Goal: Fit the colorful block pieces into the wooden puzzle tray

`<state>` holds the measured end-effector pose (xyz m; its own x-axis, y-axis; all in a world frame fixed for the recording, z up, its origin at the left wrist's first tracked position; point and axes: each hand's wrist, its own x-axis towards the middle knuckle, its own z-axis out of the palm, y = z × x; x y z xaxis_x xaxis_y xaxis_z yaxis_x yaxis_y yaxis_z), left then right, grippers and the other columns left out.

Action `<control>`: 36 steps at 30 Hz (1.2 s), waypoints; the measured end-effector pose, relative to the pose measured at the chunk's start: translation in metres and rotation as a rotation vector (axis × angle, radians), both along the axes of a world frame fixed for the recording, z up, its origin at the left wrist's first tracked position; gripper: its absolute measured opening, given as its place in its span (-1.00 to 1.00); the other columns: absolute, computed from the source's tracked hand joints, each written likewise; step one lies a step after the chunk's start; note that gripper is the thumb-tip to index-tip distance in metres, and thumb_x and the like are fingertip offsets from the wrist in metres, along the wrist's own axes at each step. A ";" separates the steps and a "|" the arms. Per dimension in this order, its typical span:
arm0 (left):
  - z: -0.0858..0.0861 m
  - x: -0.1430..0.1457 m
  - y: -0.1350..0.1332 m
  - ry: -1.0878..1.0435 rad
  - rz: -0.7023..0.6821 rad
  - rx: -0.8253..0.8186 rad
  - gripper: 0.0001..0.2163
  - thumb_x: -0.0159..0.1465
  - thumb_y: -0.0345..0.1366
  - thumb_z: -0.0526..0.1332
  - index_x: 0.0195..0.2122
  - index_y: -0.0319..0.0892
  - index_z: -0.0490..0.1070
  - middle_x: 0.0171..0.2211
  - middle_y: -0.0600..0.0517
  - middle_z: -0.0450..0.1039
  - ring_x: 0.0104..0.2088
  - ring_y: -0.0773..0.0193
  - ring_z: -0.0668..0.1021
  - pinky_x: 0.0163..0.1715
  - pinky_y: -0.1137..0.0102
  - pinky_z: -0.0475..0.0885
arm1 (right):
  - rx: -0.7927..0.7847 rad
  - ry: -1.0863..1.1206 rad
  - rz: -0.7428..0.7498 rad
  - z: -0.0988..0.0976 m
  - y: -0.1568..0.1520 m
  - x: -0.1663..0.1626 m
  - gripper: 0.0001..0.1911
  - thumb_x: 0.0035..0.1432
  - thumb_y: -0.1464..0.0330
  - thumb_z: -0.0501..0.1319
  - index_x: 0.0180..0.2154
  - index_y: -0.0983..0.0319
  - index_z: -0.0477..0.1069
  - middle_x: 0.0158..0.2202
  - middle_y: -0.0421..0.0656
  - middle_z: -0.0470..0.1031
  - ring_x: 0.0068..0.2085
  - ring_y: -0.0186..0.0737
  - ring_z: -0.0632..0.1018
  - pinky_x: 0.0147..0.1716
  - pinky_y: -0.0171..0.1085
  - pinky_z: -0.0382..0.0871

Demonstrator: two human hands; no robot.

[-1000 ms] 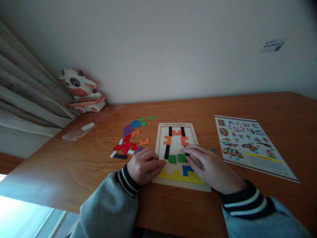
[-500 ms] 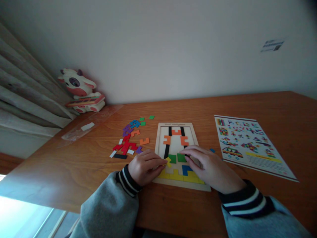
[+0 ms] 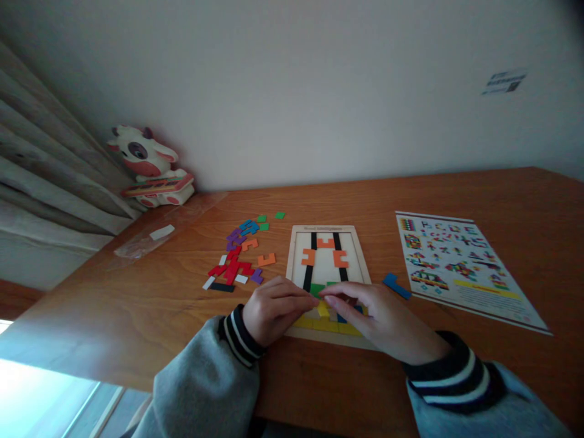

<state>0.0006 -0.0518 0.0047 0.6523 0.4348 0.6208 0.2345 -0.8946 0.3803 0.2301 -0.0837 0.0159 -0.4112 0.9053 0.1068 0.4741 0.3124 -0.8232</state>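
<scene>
A wooden puzzle board [image 3: 292, 243] lies on the table with both hands over its lower half. My left hand [image 3: 278, 307] is closed, its fingertips pinching a small yellow puzzle piece that the fingers mostly hide. My right hand [image 3: 378, 310] meets it there, thumb and index finger closed at the same piece. Under the fingers are green pieces [image 3: 318, 290], a row of yellow pieces [image 3: 322, 325] along the bottom and a partly covered blue piece. Farther up the board sit orange pieces [image 3: 340, 259] and black strips [image 3: 308, 277].
Loose coloured pieces [image 3: 232, 267] are scattered left of the board. A blue L-shaped piece [image 3: 396, 286] lies right of it, beside a printed pattern sheet [image 3: 460, 267]. Clear plastic wrapping [image 3: 150, 240] and a cow toy [image 3: 155, 170] are at the back left.
My left hand has moved slightly right with the yellow piece. My right hand has shifted left and down to meet it, uncovering more of the blue L-shaped piece on the table.
</scene>
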 end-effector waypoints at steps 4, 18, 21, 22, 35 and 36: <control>-0.003 0.001 0.000 -0.018 0.040 0.040 -0.80 0.29 -0.47 0.22 -0.10 -0.14 0.52 -0.27 -0.02 0.56 -0.30 0.31 0.55 -0.30 0.42 0.48 | -0.067 0.008 -0.023 -0.002 0.001 -0.005 -0.79 0.26 0.24 0.17 -0.14 0.11 0.53 -0.29 -0.23 0.63 -0.33 -0.30 0.59 -0.29 -0.31 0.48; -0.005 0.007 -0.005 -0.005 0.194 -0.045 -0.76 0.26 -0.45 0.20 -0.04 -0.18 0.46 -0.19 -0.07 0.56 -0.24 0.25 0.57 -0.21 0.33 0.52 | -0.094 0.216 -0.230 -0.014 0.007 0.008 -0.75 0.22 0.21 0.17 -0.11 0.15 0.48 -0.22 -0.13 0.60 -0.24 -0.20 0.62 -0.20 -0.19 0.55; -0.009 0.006 -0.003 0.052 0.215 -0.005 -0.78 0.27 -0.45 0.18 -0.07 -0.18 0.47 -0.18 -0.07 0.56 -0.23 0.23 0.57 -0.19 0.30 0.51 | -0.077 0.276 -0.297 -0.015 0.008 0.015 -0.61 0.22 0.20 0.17 0.07 0.14 0.36 -0.24 -0.14 0.56 -0.27 -0.21 0.62 -0.20 -0.18 0.56; -0.010 0.006 -0.002 0.078 0.209 0.009 -0.77 0.27 -0.45 0.17 -0.07 -0.18 0.47 -0.17 -0.07 0.57 -0.21 0.22 0.56 -0.17 0.29 0.51 | -0.080 0.276 -0.301 -0.015 0.008 0.016 -0.57 0.22 0.20 0.17 0.11 0.13 0.33 -0.25 -0.14 0.54 -0.26 -0.20 0.62 -0.19 -0.17 0.55; -0.018 0.001 -0.005 0.380 0.150 0.065 -0.68 0.35 -0.17 0.10 0.06 -0.15 0.42 0.06 -0.12 0.47 0.03 0.04 0.45 -0.05 0.09 0.43 | 0.022 0.034 -0.370 -0.019 0.009 0.018 -0.62 0.26 0.22 0.10 0.09 0.15 0.30 -0.27 -0.14 0.56 -0.30 -0.19 0.59 -0.27 -0.18 0.51; -0.018 0.001 -0.005 0.390 0.148 0.058 -0.66 0.35 -0.15 0.10 0.09 -0.16 0.40 0.07 -0.12 0.46 0.04 0.03 0.45 -0.05 0.09 0.42 | 0.032 0.022 -0.374 -0.020 0.010 0.018 -0.62 0.26 0.23 0.10 0.09 0.14 0.30 -0.27 -0.14 0.56 -0.30 -0.19 0.59 -0.27 -0.18 0.51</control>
<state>0.0019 -0.0566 -0.0137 0.7766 0.5131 0.3656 0.4782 -0.8579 0.1880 0.2483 -0.0740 -0.0045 -0.0499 0.9885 0.1425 0.5424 0.1467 -0.8272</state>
